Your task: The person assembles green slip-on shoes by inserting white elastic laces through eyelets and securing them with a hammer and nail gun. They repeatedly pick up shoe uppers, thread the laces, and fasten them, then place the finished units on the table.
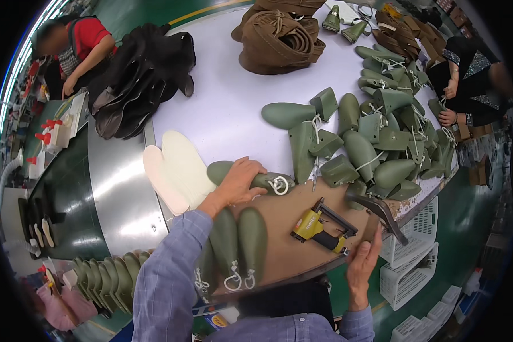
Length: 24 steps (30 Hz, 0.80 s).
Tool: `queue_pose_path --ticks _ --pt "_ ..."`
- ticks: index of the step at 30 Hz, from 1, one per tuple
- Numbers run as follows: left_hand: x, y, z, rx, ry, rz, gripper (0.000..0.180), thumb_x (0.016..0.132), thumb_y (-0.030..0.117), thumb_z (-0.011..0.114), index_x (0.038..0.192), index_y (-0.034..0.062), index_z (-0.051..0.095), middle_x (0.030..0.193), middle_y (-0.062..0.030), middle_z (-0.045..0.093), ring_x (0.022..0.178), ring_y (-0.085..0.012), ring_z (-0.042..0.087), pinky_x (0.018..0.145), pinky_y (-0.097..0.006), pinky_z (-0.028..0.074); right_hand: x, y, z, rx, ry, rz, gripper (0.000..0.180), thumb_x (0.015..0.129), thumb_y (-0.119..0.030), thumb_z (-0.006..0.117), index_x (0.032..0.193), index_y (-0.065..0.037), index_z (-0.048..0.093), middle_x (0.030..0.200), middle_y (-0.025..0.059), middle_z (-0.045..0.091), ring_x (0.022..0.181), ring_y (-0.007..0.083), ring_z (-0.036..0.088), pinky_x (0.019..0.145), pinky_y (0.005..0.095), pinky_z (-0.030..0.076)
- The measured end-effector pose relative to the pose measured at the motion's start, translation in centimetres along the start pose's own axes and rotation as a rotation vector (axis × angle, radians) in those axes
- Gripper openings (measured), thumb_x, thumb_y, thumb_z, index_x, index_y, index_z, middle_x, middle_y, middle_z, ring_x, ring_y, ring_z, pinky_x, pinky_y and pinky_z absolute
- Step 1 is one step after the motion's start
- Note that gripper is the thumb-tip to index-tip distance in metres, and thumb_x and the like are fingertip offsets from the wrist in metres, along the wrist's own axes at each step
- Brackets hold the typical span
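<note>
My left hand (239,181) is wrapped over a green shoe last (218,170) lying on its side. A loop of white cord shows at that last's right end. At the table's front right edge, my right hand (363,263) grips the short brown handle of a hammer with a long, curved dark head (385,214). Between my hands, a yellow and black staple gun (320,227) lies on the brown board (285,251). Nearer to me, several green lasts (251,236) with cord loops lie side by side under my left forearm. Pale insole sheets (179,162) lie left of my left hand.
A heap of green lasts (376,137) covers the right side of the white table (222,85). Brown bundles (279,40) and black shoe uppers (142,74) sit farther back. White crates (410,268) stand below the right edge. Other people work at far left and far right.
</note>
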State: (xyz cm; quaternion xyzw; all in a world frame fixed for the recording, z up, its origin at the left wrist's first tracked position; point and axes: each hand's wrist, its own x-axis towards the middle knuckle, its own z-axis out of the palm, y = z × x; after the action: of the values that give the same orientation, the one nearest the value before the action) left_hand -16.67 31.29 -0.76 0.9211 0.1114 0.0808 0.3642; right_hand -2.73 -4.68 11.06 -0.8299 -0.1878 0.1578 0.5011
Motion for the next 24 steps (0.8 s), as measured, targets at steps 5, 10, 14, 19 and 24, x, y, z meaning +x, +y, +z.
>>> queue_pose_path --ticks 5,10,14,19,24 --pt "0.5 0.2 -0.4 -0.012 -0.040 0.017 0.054 0.081 0.033 0.083 0.124 0.0106 0.058 0.123 -0.0101 0.061 0.124 -0.0324 0.054 0.120 -0.055 0.029 3.6 -2.0 9.6 -0.191 -0.354 -0.169 0.059 0.109 -0.025 0.044 0.162 -0.006 0.027 0.068 0.0037 0.055 0.058 0.0150 0.050 0.056 0.0317 0.044" --pt "-0.7 0.0 0.4 0.022 -0.029 0.028 0.055 0.081 0.032 0.083 0.125 0.0111 0.057 0.125 -0.0114 0.060 0.125 -0.0332 0.053 0.120 -0.056 0.028 1.7 -2.1 10.6 0.241 -0.208 0.013 0.052 0.108 -0.023 0.044 0.157 -0.006 0.038 0.087 0.0139 0.066 0.061 0.0143 0.054 0.059 0.0297 0.046" --pt "-0.2 0.1 -0.3 0.031 -0.108 0.019 0.057 0.080 0.026 0.083 0.128 0.0119 0.056 0.129 -0.0129 0.059 0.130 -0.0339 0.051 0.121 -0.058 0.026 0.0 3.5 12.8 -0.145 -0.256 -0.236 0.049 0.105 -0.014 0.051 0.153 -0.005 0.043 0.106 0.0217 0.071 0.069 0.0270 0.065 0.067 0.0343 0.053" --pt "-0.3 -2.7 -5.8 0.144 -0.357 -0.079 0.054 0.081 0.023 0.080 0.130 0.0136 0.058 0.135 -0.0134 0.060 0.138 -0.0346 0.048 0.119 -0.062 0.025 2.9 0.8 5.2 -0.338 -0.206 -0.447 0.048 0.091 -0.007 0.069 0.138 -0.006 0.060 0.105 0.0234 0.071 0.081 0.0378 0.069 0.075 0.0427 0.056" --pt "6.6 -1.6 -12.1 0.317 -0.883 -0.380 0.070 0.082 0.026 0.077 0.146 0.0095 0.053 0.146 -0.0162 0.057 0.137 -0.0365 0.052 0.117 -0.048 0.038 0.7 10.5 -6.8 -0.657 0.085 -0.389 0.043 0.081 -0.012 0.082 0.122 -0.010 0.069 0.084 0.0136 0.064 0.072 0.0359 0.063 0.064 0.0437 0.049"
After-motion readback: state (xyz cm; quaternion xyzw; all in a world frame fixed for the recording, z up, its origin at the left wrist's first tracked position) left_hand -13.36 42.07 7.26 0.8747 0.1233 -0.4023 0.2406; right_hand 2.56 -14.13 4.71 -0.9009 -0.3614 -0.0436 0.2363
